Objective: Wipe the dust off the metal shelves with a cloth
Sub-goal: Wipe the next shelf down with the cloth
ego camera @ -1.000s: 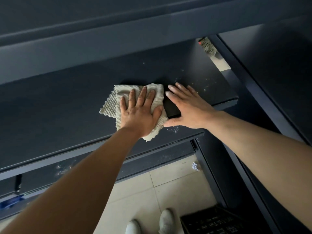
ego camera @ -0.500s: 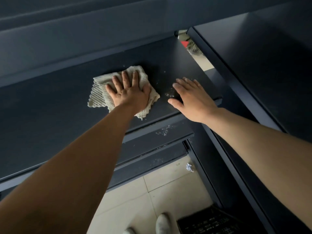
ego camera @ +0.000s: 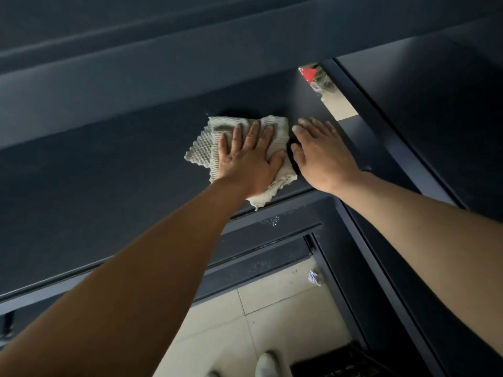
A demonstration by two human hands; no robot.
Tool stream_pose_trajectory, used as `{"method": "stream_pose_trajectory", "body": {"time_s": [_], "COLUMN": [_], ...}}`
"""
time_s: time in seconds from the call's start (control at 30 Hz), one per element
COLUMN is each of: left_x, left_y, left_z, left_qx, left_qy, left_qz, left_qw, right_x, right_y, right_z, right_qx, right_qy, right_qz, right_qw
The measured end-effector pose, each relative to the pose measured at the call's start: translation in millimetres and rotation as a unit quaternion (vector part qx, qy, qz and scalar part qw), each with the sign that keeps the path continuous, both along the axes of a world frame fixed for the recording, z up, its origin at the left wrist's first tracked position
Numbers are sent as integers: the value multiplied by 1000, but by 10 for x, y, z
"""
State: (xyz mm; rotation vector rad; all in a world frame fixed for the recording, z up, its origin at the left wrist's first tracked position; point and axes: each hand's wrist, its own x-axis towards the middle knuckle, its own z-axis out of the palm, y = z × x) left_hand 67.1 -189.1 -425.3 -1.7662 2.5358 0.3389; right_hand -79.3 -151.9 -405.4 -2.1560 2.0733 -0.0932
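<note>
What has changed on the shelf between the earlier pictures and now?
The left hand pushed the cloth rightward along the metal shelf, up to the right hand; the gap with white specks seen between them half a second ago is gone. Unchanged: the left hand presses flat on the cloth, the right hand rests flat on the shelf, and white debris remains on the lower ledge.

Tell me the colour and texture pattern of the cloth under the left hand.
Pale beige-grey cloth with a bumpy waffle weave, clearest in the head view.
</note>
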Motion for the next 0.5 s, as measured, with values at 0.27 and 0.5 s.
{"method": "stream_pose_trajectory", "body": {"time_s": [0.27,0.5], "left_x": [421,-36], "left_y": [-430,-564], "left_z": [-35,22], "left_qx": [12,21], "left_qy": [-9,-6], "left_qz": [207,106], "left_qw": [978,994], "right_x": [188,18], "right_y": [-148,-83], "right_z": [-11,-14], "right_qx": [-4,-16], "right_qy": [1,6], "right_qz": [48,34], "right_qw": [999,999]}}
